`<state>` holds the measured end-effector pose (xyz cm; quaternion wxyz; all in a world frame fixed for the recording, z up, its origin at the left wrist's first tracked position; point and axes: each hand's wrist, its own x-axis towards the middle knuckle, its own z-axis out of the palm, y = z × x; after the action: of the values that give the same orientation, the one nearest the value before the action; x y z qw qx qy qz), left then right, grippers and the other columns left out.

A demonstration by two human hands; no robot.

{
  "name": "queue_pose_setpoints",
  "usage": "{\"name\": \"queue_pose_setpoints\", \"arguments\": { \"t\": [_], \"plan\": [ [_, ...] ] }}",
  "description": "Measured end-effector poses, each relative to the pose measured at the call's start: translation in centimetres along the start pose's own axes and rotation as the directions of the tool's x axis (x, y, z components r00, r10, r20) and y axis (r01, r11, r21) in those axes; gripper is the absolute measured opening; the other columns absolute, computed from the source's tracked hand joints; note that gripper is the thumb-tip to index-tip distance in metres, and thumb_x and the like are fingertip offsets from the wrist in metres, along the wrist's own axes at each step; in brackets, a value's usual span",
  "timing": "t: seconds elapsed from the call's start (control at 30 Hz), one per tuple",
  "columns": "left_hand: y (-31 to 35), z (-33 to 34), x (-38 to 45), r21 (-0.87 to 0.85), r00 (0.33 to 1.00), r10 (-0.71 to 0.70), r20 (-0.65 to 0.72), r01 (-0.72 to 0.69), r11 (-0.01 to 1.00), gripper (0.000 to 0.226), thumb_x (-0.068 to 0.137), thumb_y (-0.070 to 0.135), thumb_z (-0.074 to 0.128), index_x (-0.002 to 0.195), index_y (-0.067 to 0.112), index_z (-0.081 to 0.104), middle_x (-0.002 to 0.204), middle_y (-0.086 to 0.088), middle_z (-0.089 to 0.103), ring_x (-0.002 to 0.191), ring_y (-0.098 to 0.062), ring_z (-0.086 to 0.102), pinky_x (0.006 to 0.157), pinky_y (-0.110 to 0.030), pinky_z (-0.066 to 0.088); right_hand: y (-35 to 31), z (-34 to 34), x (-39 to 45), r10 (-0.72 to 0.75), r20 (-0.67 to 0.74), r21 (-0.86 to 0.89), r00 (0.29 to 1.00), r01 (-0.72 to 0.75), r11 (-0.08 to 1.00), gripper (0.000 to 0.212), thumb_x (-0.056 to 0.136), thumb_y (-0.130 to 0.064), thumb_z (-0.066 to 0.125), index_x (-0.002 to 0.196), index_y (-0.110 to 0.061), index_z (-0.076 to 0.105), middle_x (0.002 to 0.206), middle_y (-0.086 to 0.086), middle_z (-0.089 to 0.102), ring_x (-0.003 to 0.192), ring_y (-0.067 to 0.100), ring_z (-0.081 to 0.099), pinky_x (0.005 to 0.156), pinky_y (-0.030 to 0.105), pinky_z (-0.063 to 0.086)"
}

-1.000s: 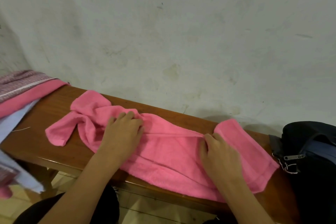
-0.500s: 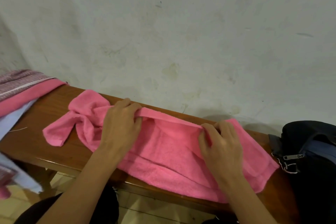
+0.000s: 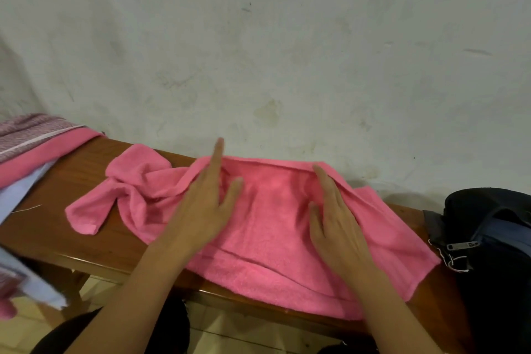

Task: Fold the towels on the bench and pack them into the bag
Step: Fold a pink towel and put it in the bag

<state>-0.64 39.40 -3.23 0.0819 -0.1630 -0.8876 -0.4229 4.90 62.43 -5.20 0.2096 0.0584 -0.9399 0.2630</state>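
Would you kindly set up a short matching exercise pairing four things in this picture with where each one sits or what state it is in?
Things:
1. pink terry towel
2. dark zippered bag
3. pile of pink and white cloths
4. left hand

Places or states:
A. at the bench's right end
B. at the bench's left end
C. spread across the middle of the brown wooden bench, its left end bunched
D. fingers straight, lying flat on the towel

Pairs: 1-C, 2-A, 3-B, 4-D
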Motion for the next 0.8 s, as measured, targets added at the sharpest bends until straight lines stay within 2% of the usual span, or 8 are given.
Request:
{"name": "queue_pose_setpoints", "arguments": {
  "t": [0.07, 0.1, 0.2, 0.3, 0.4, 0.5, 0.6, 0.8],
  "plan": [
    [0.1, 1.0, -0.8, 0.159, 0.967, 0.054, 0.25, -0.096, 0.983, 0.075, 0.095, 0.063, 0.032, 0.153, 0.043, -0.01, 0.159, 0.003, 0.024, 0.142, -0.016, 0.034, 0.118, -0.043, 0.03, 0.6, 0.0, -0.3, 0.016, 0.044, -0.06, 0.999, -0.013, 0.998, 0.061, 0.102, -0.016, 0.046, 0.155, -0.035, 0.022, 0.141, -0.016, 0.046, 0.112, 0.008, 0.059, 0.082, 0.017, 0.048],
    [0.0, 1.6, -1.2, 0.236, 0.931, 0.054, 0.36, -0.147, 0.961, 0.074, 0.095, 0.066, 0.03, 0.153, 0.044, -0.011, 0.162, 0.012, 0.001, 0.15, -0.013, 0.012, 0.122, -0.045, 0.014, 0.8, -0.2, -0.4, 0.044, 0.05, -0.101, 0.998, -0.039, 0.994, 0.055, 0.101, -0.017, 0.048, 0.153, -0.028, 0.033, 0.135, -0.01, 0.055, 0.11, 0.012, 0.061, 0.083, 0.023, 0.05],
    [0.1, 3.0, -1.9, 0.367, 0.798, -0.02, 0.602, -0.254, 0.895, 0.08, 0.084, 0.077, 0.02, 0.152, 0.047, -0.011, 0.16, 0.013, -0.021, 0.148, -0.014, -0.019, 0.12, -0.053, -0.011, 0.3, -0.5, -1.2, -0.014, -0.008, -0.22, 1.0, 0.012, 0.976, 0.029, 0.093, -0.016, 0.058, 0.122, -0.016, 0.062, 0.106, 0.001, 0.069, 0.093, 0.019, 0.065, 0.079, 0.037, 0.056],
    [-0.2, 3.2, -1.6, 0.431, 0.705, -0.128, 0.697, -0.269, 0.861, 0.1, 0.063, 0.087, 0.012, 0.151, 0.047, -0.015, 0.156, 0.013, -0.032, 0.142, -0.017, -0.034, 0.113, -0.054, -0.024, -0.2, -1.2, -2.5, -0.014, -0.066, -0.328, 0.998, -0.008, 0.945, 0.011, 0.087, -0.023, 0.06, 0.076, -0.022, 0.058, 0.067, -0.006, 0.06, 0.056, 0.013, 0.054, 0.052, 0.03, 0.05],
    [-0.3, 2.5, -1.1, 0.488, 0.678, -0.221, 0.701, -0.23, 0.842, 0.11, 0.064, 0.089, 0.031, 0.149, 0.043, -0.021, 0.152, 0.014, -0.036, 0.142, -0.017, -0.035, 0.111, -0.056, -0.025, 1.1, -1.5, -4.0, 0.194, 0.0, -0.353, 0.981, -0.181, 0.918, 0.016, 0.091, -0.027, 0.061, 0.077, -0.021, 0.059, 0.074, -0.003, 0.062, 0.062, 0.013, 0.056, 0.055, 0.033, 0.052],
    [-0.1, 1.7, -0.9, 0.521, 0.653, -0.261, 0.711, -0.24, 0.819, 0.109, 0.082, 0.071, 0.056, 0.149, 0.039, -0.024, 0.153, 0.011, -0.038, 0.142, -0.017, -0.035, 0.113, -0.059, -0.021, 2.3, -1.8, -4.6, 0.293, 0.041, -0.404, 0.955, -0.252, 0.879, 0.033, 0.096, -0.043, 0.052, 0.118, -0.021, 0.06, 0.121, 0.003, 0.061, 0.106, 0.019, 0.058, 0.093, 0.039, 0.052],
    [0.8, 1.3, -0.8, 0.522, 0.628, -0.259, 0.734, -0.278, 0.806, 0.104, 0.087, 0.061, 0.059, 0.152, 0.038, -0.019, 0.159, 0.008, -0.029, 0.146, -0.02, -0.027, 0.117, -0.06, -0.013, 2.2, -2.3, -4.3, 0.408, 0.145, -0.408, 0.901, -0.321, 0.854, 0.063, 0.097, -0.064, 0.035, 0.149, -0.028, 0.033, 0.157, 0.009, 0.032, 0.143, 0.027, 0.033, 0.114, 0.044, 0.034],
    [3.6, 4.2, -0.4, 0.392, 0.833, 0.051, 0.55, -0.312, 0.865, 0.082, 0.084, 0.076, 0.026, 0.151, 0.03, 0.028, 0.149, 0.001, 0.03, 0.14, -0.023, 0.024, 0.119, -0.046, 0.017, 1.4, -2.4, -4.4, 0.235, 0.053, -0.438, 0.97, -0.189, 0.879, 0.041, 0.102, -0.045, 0.03, 0.123, -0.023, 0.058, 0.114, -0.002, 0.066, 0.087, 0.014, 0.062, 0.067, 0.023, 0.05]
  ]
}}
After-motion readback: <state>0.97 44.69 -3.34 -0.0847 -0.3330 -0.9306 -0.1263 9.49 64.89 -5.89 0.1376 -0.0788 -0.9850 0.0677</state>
